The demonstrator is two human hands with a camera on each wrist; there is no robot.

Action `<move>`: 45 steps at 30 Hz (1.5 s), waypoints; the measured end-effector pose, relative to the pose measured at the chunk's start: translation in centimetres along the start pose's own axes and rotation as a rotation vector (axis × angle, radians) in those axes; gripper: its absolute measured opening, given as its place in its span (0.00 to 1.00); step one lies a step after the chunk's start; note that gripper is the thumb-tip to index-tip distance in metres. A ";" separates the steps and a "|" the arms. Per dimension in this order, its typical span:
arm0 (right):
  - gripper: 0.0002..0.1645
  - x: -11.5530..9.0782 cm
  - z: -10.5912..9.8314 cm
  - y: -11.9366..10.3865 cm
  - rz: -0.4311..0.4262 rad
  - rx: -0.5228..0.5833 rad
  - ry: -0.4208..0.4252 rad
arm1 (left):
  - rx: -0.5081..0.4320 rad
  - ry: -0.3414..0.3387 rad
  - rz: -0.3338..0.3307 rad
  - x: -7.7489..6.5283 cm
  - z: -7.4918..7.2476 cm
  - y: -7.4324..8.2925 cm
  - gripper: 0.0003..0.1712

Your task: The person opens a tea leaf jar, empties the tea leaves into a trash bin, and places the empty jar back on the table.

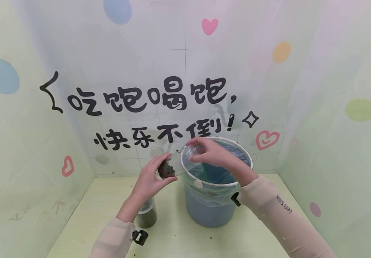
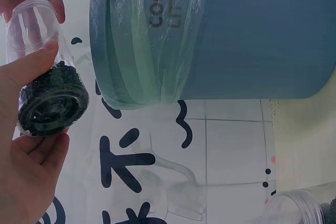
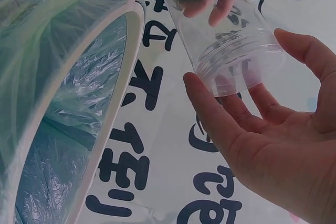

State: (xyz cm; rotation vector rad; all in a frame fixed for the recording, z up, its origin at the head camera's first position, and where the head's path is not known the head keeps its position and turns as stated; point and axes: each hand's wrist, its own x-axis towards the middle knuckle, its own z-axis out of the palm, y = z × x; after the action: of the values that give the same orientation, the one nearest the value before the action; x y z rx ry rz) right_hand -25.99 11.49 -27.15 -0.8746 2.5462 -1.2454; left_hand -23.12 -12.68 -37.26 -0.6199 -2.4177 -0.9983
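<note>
My left hand [image 1: 149,182] grips the see-through jar [image 1: 180,164] of dark bits [image 1: 166,170], tipped near the blue bin [image 1: 209,212]. My right hand [image 1: 215,153] pinches its top end; I can't tell if it's closed. Another jar [image 1: 147,219] is partly hidden.

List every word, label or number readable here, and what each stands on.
"吃饱喝饱," on the back wall, upper line.
"快乐不倒!" on the back wall, lower line.
"COOK…" on the bucket, cut off by the picture edge.
"LITTL…" beside it, also cut off.
"LetsSlim", as it seems, on the right sleeve; small and blurred.
Faint marks on the left wall: unreadable.
No lettering can be made out on the held jar.
</note>
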 end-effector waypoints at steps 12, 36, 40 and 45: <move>0.39 -0.5 0.2 -0.3 0.077 -0.032 0.016 | 0.005 0.000 -0.028 -0.2 0.0 -0.1 0.47; 0.32 -0.6 0.8 -0.7 0.181 -0.031 0.077 | 0.012 0.015 0.005 -0.5 0.0 -0.3 0.46; 0.32 -0.6 0.7 -0.6 0.153 -0.024 0.080 | 0.009 0.013 0.002 -0.5 0.0 -0.2 0.46; 0.32 -0.6 0.7 -0.4 0.148 -0.002 0.074 | 0.007 0.013 0.006 -0.5 0.0 -0.2 0.46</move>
State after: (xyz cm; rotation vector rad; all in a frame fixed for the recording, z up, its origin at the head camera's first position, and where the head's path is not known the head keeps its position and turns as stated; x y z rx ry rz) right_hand -25.07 11.19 -27.31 -0.6388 2.6143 -1.2529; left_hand -22.80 -12.92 -37.61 -0.6158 -2.4057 -0.9884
